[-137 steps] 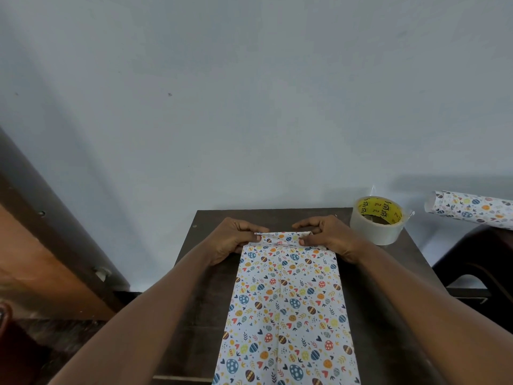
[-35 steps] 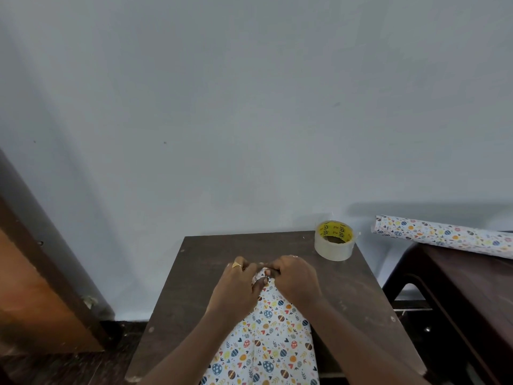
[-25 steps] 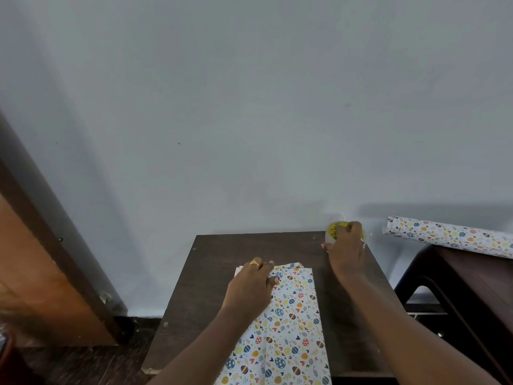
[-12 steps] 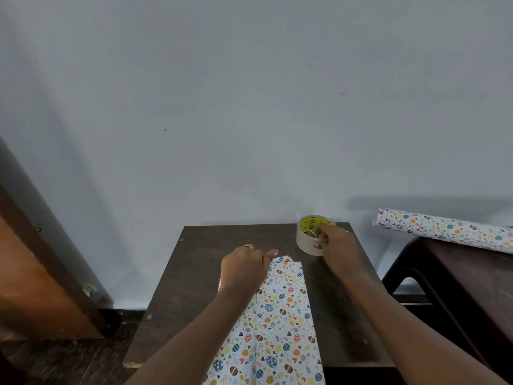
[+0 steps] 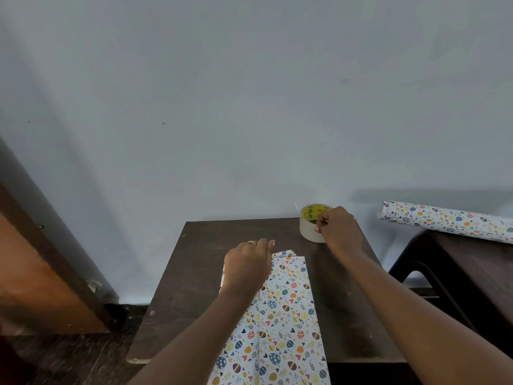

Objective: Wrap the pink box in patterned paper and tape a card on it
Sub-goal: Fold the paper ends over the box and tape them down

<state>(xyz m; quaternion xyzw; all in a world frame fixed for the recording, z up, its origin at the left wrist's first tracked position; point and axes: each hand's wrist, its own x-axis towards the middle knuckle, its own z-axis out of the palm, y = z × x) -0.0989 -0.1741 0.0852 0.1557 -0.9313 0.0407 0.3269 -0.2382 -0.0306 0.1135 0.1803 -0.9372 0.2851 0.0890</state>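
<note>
One parcel of patterned paper (image 5: 280, 315) lies lengthwise on a dark table (image 5: 194, 273), hiding any box inside. The left hand (image 5: 247, 262) presses its folded far end with relaxed fingers. Beyond, the right hand (image 5: 337, 232) pinches the one tape roll (image 5: 309, 226). One spare paper roll (image 5: 444, 220) rests on a second table (image 5: 472, 273).

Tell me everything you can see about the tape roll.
The tape roll is a wide ring of clear, whitish tape on a yellow core printed in black. It lies flat, hole upward, at the far right corner of the dark wooden table, near the wall. A thin loose end sticks up on its left. The right hand grips its right side at the rim.
</note>
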